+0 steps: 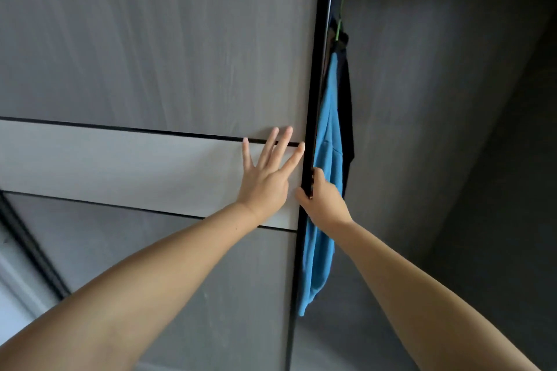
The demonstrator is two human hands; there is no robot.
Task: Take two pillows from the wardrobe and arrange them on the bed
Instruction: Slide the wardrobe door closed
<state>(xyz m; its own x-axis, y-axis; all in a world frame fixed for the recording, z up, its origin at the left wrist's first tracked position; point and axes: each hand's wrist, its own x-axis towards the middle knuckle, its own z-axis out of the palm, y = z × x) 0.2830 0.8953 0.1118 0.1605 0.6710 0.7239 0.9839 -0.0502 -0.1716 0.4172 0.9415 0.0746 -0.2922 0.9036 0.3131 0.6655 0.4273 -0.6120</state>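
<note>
Close view of a wardrobe (pixel 422 99) with a grey sliding door (pixel 150 39), seen from head height. Left hand (pixel 265 181) flat against the door's pale middle band (pixel 120 159), fingers straight and spread, holding nothing, only pressing. Right hand (pixel 324 202) wrapped around the door's black edge (pixel 313 99), thumb on the front face, fingers hidden behind the frame. Both bare forearms reaching up from the bottom of the view.

Likely step: sliding the door aside to open the wardrobe. Best done with the pull coming from the right hand's grip on the edge, and the flat left palm steadying the panel in line with its track rather than pushing into it. Worth keeping the hidden fingers away from the hanging cloth just behind the edge, since fabric could catch.

Inside the open gap, directly beside the door edge: a bright blue garment (pixel 327 129) hanging long, with a dark garment (pixel 348 99) behind it, both on a green hanger (pixel 339 30). Rest of the interior dim grey, back wall and side panel only, with a rail or shelf edge faintly visible at the top. No pillows in sight; presumably somewhere in the wardrobe outside this view. No bed in view either.
</note>
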